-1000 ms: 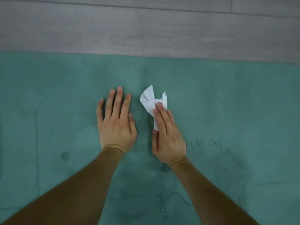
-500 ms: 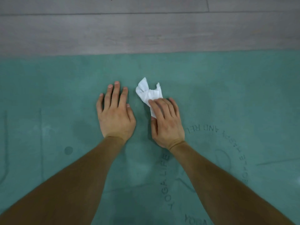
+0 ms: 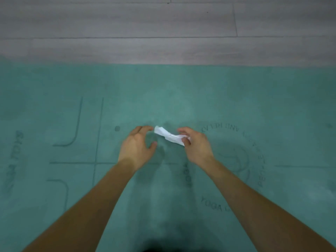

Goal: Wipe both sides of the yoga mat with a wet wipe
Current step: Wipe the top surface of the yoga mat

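Observation:
A teal yoga mat [image 3: 181, 99] with dark printed lines and lettering lies flat and fills most of the view. My right hand [image 3: 197, 144] pinches one end of a crumpled white wet wipe [image 3: 168, 135] just above the mat. The wipe stretches leftward toward my left hand [image 3: 138, 144]. That hand hovers beside the wipe's free end with its fingers loosely curled, and its fingertips are close to the wipe but hold nothing.
Grey wooden floorboards [image 3: 163, 33] run along the mat's far edge. A printed circle of text [image 3: 251, 142] sits on the mat to the right of my hands, and printed guide lines [image 3: 98, 133] lie to the left.
Both hands have lifted off the mat and drawn nearer. My right hand went from pressing the wipe flat to pinching it. My left hand's fingers curled from flat.

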Tool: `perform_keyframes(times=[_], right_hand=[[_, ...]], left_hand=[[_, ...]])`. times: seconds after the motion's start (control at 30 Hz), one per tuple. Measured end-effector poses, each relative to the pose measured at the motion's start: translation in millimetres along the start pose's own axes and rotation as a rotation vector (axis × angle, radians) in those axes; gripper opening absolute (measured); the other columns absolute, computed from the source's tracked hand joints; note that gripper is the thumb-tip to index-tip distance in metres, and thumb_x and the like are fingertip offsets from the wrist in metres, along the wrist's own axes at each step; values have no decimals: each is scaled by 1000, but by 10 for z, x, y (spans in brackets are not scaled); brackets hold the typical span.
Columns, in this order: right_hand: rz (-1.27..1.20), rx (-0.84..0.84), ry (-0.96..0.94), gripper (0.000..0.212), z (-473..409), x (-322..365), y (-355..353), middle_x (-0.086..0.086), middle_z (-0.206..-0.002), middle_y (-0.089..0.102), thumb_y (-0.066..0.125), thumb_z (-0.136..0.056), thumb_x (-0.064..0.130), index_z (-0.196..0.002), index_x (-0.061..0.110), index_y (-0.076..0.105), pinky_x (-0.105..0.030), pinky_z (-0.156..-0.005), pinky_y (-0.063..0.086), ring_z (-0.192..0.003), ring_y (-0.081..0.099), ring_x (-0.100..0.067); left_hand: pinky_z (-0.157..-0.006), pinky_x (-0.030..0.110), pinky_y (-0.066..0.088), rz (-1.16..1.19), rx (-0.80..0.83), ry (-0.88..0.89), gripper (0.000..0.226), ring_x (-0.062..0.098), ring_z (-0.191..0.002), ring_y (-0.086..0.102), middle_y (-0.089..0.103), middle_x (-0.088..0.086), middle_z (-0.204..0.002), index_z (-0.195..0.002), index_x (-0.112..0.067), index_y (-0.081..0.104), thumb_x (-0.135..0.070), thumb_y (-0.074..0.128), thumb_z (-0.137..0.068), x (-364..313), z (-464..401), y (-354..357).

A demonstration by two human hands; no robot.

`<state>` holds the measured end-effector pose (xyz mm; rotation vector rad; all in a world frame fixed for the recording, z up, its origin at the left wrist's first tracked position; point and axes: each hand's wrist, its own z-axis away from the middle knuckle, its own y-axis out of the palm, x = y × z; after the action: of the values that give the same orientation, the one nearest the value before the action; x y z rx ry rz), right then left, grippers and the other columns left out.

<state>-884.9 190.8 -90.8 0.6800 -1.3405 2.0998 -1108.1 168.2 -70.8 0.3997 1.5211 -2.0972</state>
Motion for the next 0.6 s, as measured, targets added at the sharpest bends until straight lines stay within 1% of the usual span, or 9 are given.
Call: perform_keyframes(times=[0.03,0.1,0.17,0.23,0.3,0.4,0.43,0.5,0.6], right_hand=[[-44,5,-12,38,166,36,-38,8,-116,78,61,-98,4,-127,25,71,-2,-86,38,-102,66,-4],[-149,19,-16,37,400,80,-91,13,-110,78,63,-97,4,-125,27,72,1,-87,39,-96,62,7],[-219,-10,-16,39,535,96,-130,15,-108,77,63,-96,3,-124,28,73,-4,-88,43,-97,64,4],[-251,-59,-7,41,598,75,-155,14,-109,73,63,-94,1,-124,28,73,-8,-90,46,-97,65,0],[-278,-32,52,39,634,26,-168,10,-113,70,67,-94,4,-124,28,72,-13,-93,48,-100,65,-5],[-430,190,243,16,682,-32,-153,0,-103,75,80,-89,31,-104,32,78,-36,-95,56,-96,70,-15],[-457,234,276,14,715,-35,-147,-1,-98,77,79,-88,40,-96,29,79,-40,-91,56,-90,70,-16],[-425,227,296,19,769,-42,-136,-2,-91,76,74,-94,41,-92,22,76,-35,-79,54,-79,65,-16],[-418,97,318,15,818,-36,-97,2,-89,73,69,-99,35,-95,21,73,-25,-67,47,-73,60,-11]], left_hand=[[-110,35,46,60,31,17,63,23,-131,57,61,0,-141,-144,-26,58,-28,81,-85,-21,117,27],[-114,29,40,124,135,65,78,17,-134,52,58,-2,-145,-150,-27,52,-30,88,-80,-74,268,106],[-104,28,45,125,188,66,65,19,-122,61,68,-3,-130,-136,-27,64,-38,89,-78,-114,319,184],[-87,32,50,188,158,-22,44,21,-99,68,72,-1,-105,-107,-24,73,-50,84,-74,-183,342,208],[-85,32,52,466,114,-171,40,18,-91,70,74,1,-99,-97,-18,76,-48,85,-72,-215,363,233],[-88,40,52,853,123,-294,39,20,-85,65,72,5,-89,-91,-7,72,-35,90,-69,-237,445,276],[-87,43,53,877,136,-314,36,22,-83,63,69,7,-86,-88,-9,70,-33,89,-70,-256,482,285],[-81,44,54,863,127,-324,25,21,-78,61,67,4,-81,-84,-14,67,-21,90,-78,-291,553,310],[-72,31,56,720,46,-293,20,11,-74,64,68,0,-82,-85,-12,66,-9,85,-87,-303,562,370]])
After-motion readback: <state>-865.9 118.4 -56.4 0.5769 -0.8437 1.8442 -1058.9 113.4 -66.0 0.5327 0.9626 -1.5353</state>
